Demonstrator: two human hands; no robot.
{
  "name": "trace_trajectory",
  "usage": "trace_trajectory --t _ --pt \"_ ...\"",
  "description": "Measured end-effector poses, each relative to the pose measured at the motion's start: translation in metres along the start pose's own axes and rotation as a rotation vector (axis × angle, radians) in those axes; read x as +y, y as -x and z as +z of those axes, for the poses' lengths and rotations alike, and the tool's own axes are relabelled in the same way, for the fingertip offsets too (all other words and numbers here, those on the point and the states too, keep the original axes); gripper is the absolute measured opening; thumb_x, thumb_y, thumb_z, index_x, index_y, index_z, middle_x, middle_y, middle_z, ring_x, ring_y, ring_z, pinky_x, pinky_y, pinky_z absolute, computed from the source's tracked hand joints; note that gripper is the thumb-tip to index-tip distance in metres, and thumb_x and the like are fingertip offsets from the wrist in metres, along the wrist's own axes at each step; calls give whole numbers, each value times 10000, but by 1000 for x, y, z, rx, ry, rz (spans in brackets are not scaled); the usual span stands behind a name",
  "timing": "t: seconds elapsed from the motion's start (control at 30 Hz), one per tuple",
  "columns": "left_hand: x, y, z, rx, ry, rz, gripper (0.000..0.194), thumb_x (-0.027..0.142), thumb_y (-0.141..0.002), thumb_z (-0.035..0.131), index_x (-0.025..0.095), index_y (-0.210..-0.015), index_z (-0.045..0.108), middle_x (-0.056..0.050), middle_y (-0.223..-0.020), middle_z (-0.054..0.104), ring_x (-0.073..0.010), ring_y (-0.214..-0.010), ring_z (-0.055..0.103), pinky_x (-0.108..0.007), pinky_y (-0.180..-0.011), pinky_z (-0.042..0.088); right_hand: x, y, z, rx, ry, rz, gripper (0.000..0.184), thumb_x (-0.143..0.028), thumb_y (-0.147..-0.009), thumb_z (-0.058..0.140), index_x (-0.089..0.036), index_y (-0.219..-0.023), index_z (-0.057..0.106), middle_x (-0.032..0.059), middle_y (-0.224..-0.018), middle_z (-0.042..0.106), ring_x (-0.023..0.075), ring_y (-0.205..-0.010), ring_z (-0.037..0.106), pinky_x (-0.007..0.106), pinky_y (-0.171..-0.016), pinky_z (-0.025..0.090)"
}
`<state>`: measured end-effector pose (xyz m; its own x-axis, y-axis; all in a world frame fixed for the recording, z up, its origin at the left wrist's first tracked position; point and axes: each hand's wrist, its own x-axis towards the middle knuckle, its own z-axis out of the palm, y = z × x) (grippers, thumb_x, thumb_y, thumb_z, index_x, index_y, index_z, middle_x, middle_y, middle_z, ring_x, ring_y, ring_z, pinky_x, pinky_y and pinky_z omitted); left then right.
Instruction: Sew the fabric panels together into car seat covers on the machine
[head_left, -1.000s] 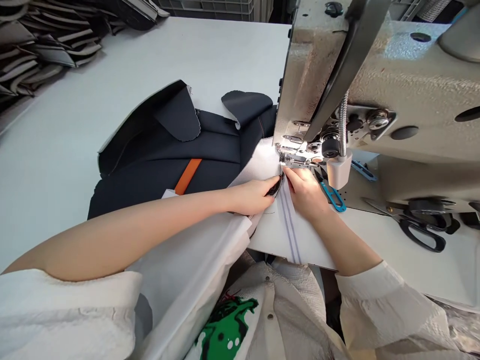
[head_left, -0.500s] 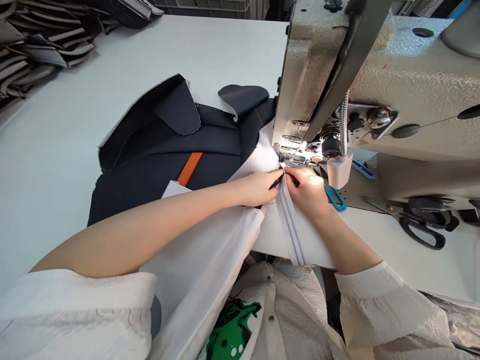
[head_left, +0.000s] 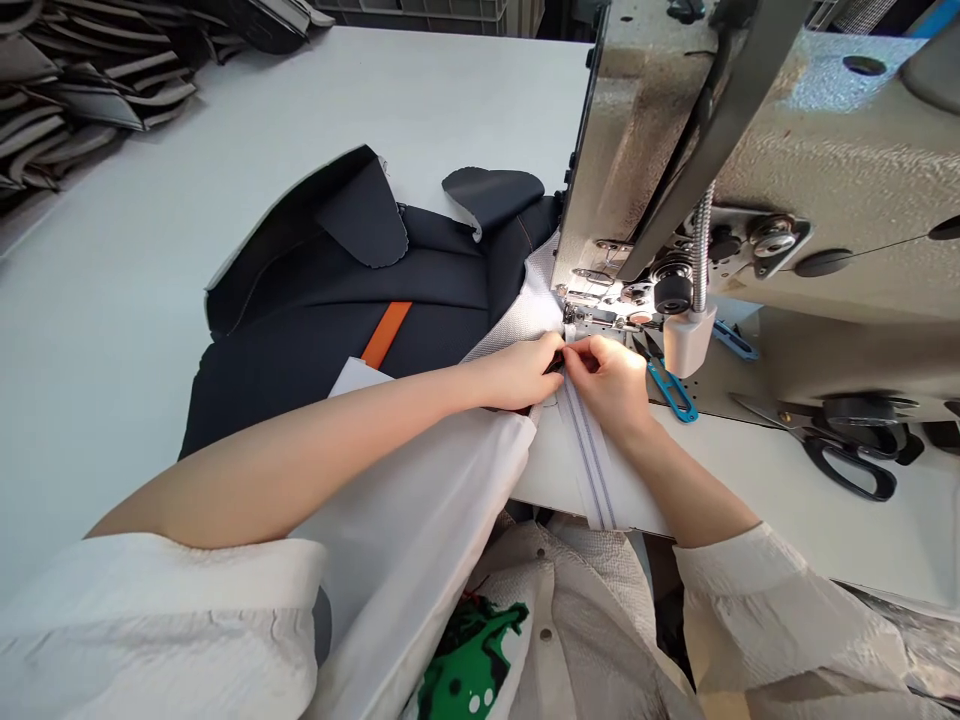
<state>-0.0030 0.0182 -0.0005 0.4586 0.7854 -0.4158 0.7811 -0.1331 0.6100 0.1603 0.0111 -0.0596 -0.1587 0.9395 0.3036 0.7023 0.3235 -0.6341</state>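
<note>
Dark padded fabric, like a seat cover [head_left: 442, 275], with an orange strip [head_left: 386, 335] lies left of the sewing machine [head_left: 622, 180]. My left hand [head_left: 521, 372] is closed on the cover's edge just before the machine's presser foot [head_left: 592, 318]; a small dark bit shows between its fingers. Close beside it, my right hand [head_left: 611, 380] pinches a white elastic-like band [head_left: 589, 460] with thin blue lines, which runs from the foot down past the table's front edge. White lining fabric [head_left: 405, 500] hangs below my left forearm. The needle point is hard to make out.
Blue thread snips [head_left: 667, 385] lie right of the foot, with another blue tool [head_left: 735, 340] behind. Black-handled scissors [head_left: 847, 460] rest at the right. Stacked dark cut pieces [head_left: 90, 90] fill the far left corner of the white table [head_left: 450, 100]. A grey crate [head_left: 420, 12] stands behind.
My right fingers have drawn together into a pinch on the band. My left hand has moved slightly forward with the cover edge, and the white lining has shifted right. The view has moved slightly.
</note>
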Motion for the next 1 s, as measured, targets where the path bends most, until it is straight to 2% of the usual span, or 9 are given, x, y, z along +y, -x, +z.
trace_trajectory --t 0.13,0.2,0.37,0.63,0.73,0.8,0.9,0.93,1.0 --pt "-3 5 5 83 162 -23 228 277 -860 474 191 -1070 453 31 -676 535 -150 -610 530 -261 -584 382 -4 7 2 -43 295 -159 235 -246 -885 459 -196 -766 654 54 -713 646 193 -716 589 285 -581 374" --pt "-5 6 6 122 215 -25 134 277 -852 486 208 -948 422 52 -625 480 -132 -563 484 -256 -552 354 -7 12 -1 -72 407 -204 259 -267 -896 446 -185 -862 689 59 -717 649 192 -696 584 295 -538 315" --pt "-3 -4 3 154 266 -44 187 245 -827 516 222 -805 332 66 -581 430 -119 -519 437 -260 -525 322 -9 14 -7 -102 534 -200 364 -334 -888 453 -186 -1143 667 63 -695 655 188 -623 573 313 -491 215" --pt "-11 -28 -3 263 201 54 191 196 -775 524 213 -739 337 45 -632 445 -116 -572 436 -257 -558 339 0 -1 3 -103 549 -137 416 -338 -894 450 -198 -1246 621 86 -785 678 208 -667 585 299 -511 252" --pt "-11 -32 -5 246 221 50 194 217 -780 522 215 -731 334 52 -598 425 -108 -532 419 -247 -523 334 0 -3 1 -87 517 -136 414 -338 -900 455 -206 -1261 609 84 -787 644 215 -701 569 298 -523 284" --pt "-8 -30 -6 207 257 36 191 264 -810 502 216 -729 336 57 -566 411 -104 -494 421 -241 -494 337 -3 8 -6 -99 481 -179 417 -340 -906 456 -193 -1272 592 85 -787 616 223 -727 555 301 -539 319" --pt "-9 -17 -9 191 304 -12 173 345 -854 446 217 -768 367 46 -575 476 -115 -493 488 -236 -495 388 -10 47 -23 -144 369 -332 400 -284 -927 429 -158 -1285 557 70 -749 590 214 -703 531 315 -569 369" --pt "-12 -10 -11 227 295 -26 164 362 -858 437 214 -801 396 30 -626 530 -123 -538 532 -238 -527 421 -12 65 -29 -156 310 -393 380 -246 -932 414 -158 -1273 558 56 -718 581 202 -676 522 316 -577 381" --pt "-23 12 -14 386 212 -42 209 383 -831 473 204 -940 467 -32 -872 628 -156 -751 615 -260 -664 483 -12 96 -39 -202 208 -523 336 -197 -926 422 -181 -1219 588 20 -634 541 176 -597 490 314 -546 369"
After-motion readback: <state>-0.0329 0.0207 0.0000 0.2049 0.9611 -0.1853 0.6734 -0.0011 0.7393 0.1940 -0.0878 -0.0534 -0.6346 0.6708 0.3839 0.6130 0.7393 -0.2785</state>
